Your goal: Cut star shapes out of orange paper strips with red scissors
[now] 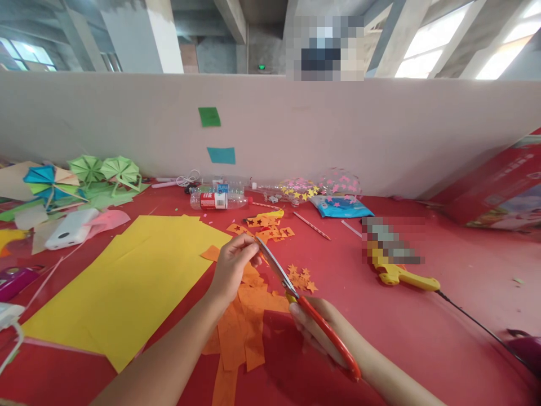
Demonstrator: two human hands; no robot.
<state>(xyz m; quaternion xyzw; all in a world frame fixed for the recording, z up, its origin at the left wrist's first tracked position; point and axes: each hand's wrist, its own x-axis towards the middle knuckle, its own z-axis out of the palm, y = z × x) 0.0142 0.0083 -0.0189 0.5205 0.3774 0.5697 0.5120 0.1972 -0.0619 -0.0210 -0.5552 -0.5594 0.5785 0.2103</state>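
Several cut orange stars point(301, 279) lie just beside the scissors point(279, 274), which the right hand point(320, 334) grips. The left hand point(231, 266) pinches an orange scrap point(264, 261) at the blades, with uncut orange strips point(242, 334) beneath.

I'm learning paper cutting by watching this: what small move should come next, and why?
Probably a short snip with the scissors: the right hand grips their red handles, and the blade tips meet the pinched fingers of the left hand, above the orange scraps.
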